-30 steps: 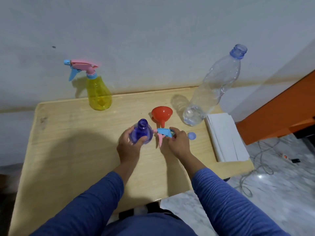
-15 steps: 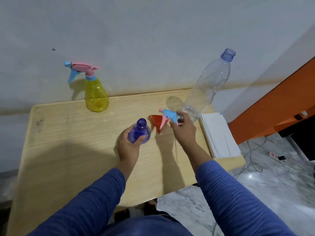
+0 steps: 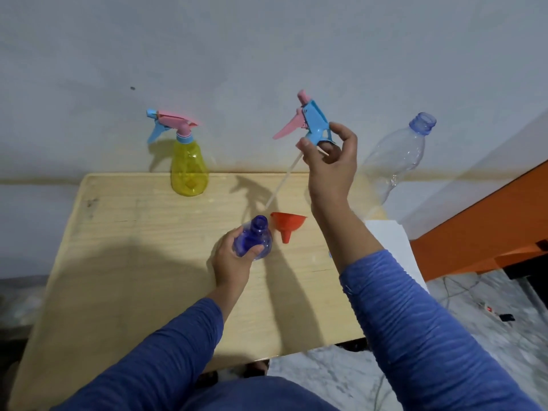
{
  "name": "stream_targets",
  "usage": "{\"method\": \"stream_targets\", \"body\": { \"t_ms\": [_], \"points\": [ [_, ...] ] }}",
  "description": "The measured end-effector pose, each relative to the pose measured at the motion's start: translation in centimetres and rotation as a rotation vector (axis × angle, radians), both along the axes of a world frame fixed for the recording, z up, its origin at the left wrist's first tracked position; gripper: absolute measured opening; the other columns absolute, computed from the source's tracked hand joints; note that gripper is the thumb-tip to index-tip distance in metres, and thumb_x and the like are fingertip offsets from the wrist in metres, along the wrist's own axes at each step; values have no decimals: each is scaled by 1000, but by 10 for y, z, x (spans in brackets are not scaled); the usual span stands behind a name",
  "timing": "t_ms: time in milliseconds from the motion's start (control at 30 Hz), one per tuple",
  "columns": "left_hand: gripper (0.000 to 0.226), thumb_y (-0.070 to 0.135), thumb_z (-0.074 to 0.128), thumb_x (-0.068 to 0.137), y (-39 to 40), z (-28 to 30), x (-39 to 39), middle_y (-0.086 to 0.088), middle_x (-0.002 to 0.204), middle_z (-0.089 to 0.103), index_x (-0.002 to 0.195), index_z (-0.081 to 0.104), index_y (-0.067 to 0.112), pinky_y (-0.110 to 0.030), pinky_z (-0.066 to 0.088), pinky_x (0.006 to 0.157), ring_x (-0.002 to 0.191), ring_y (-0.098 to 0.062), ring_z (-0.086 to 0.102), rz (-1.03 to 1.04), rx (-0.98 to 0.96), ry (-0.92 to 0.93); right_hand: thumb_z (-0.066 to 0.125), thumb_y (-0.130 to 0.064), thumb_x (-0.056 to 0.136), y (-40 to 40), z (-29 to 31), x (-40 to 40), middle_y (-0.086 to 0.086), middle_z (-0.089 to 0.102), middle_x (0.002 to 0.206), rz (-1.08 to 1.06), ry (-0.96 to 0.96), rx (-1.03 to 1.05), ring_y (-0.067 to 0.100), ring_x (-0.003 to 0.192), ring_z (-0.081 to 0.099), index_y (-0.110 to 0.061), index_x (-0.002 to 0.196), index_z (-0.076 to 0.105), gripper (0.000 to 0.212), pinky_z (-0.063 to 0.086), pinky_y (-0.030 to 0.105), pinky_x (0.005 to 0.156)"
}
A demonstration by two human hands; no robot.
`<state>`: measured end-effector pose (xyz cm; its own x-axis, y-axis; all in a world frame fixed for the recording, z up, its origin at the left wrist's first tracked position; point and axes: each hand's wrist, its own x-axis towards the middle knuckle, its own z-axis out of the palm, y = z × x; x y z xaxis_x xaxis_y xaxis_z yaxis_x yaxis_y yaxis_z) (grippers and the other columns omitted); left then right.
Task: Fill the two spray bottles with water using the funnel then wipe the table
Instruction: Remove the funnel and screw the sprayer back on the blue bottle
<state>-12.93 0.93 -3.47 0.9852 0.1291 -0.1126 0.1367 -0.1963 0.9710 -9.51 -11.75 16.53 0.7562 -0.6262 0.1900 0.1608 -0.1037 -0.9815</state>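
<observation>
My left hand point(image 3: 229, 264) grips the blue spray bottle point(image 3: 254, 241), which stands uncapped on the wooden table point(image 3: 142, 262). My right hand point(image 3: 330, 161) holds the blue and pink spray head point(image 3: 308, 120) high above the table, its thin white tube slanting down toward the blue bottle. An orange funnel point(image 3: 287, 223) lies on the table just right of the blue bottle. At the table's back edge stands a yellow spray bottle point(image 3: 189, 169) with its head on. A large clear water bottle point(image 3: 397, 161) without a cap stands at the right, partly behind my right arm.
A stack of white paper towels point(image 3: 394, 241) lies at the table's right edge. An orange piece of furniture point(image 3: 489, 221) stands to the right. Cables and a power strip point(image 3: 492, 311) lie on the marble floor. A wall runs right behind the table.
My right hand has lifted the spray head from table level beside the funnel to high above the table. My left hand has stayed on the blue bottle.
</observation>
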Motion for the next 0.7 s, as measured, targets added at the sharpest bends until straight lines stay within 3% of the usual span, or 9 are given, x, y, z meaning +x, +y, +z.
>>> {"method": "stream_targets", "body": {
  "t_ms": [133, 267, 367, 500, 567, 700],
  "points": [
    [54, 23, 84, 61, -1, -1, -1, 13, 106, 61, 110, 63, 27, -42, 51, 92, 104, -14, 59, 7, -13, -16, 73, -8, 77, 12, -23, -4, 5, 59, 92, 62, 28, -6, -1, 73, 57, -26, 111, 51, 44, 51, 23, 77],
    [56, 31, 82, 58, -1, -4, -1, 12, 107, 63, 110, 62, 32, -42, 52, 90, 102, -14, 61, 11, -8, -26, 73, -7, 76, 17, -50, -15, 5, 56, 87, 149, 81, -84, 11, 80, 56, -29, 120, 47, 56, 50, 25, 79],
    [56, 30, 82, 62, -2, -4, -2, 8, 111, 64, 114, 60, 31, -42, 52, 90, 104, -13, 61, 10, 5, -22, 71, -5, 77, 19, -75, -28, 11, 60, 94, 269, 158, -145, 8, 77, 58, -37, 133, 37, 73, 53, 28, 77],
    [54, 26, 82, 66, -1, -2, -1, 5, 111, 64, 115, 60, 26, -40, 53, 89, 104, -13, 60, -19, 24, -27, 70, -8, 80, 16, -98, -39, -1, 57, 95, 390, 232, -211, -5, 78, 56, -41, 139, 27, 80, 46, 8, 73],
    [56, 26, 82, 66, 0, -2, -1, 5, 112, 63, 117, 59, 25, -38, 53, 90, 104, -12, 59, -20, 17, -13, 70, -10, 81, 14, -99, -37, -1, 59, 101, 434, 250, -229, -4, 85, 56, -41, 136, 32, 74, 44, 7, 74],
    [53, 26, 82, 65, 0, -2, -2, 8, 110, 63, 113, 59, 31, -38, 52, 90, 103, -11, 60, -14, 7, -7, 71, -9, 79, 9, -99, -28, -7, 55, 127, 550, 261, -369, 10, 113, 53, -36, 133, 44, 66, 46, 19, 90]
  ]
}}
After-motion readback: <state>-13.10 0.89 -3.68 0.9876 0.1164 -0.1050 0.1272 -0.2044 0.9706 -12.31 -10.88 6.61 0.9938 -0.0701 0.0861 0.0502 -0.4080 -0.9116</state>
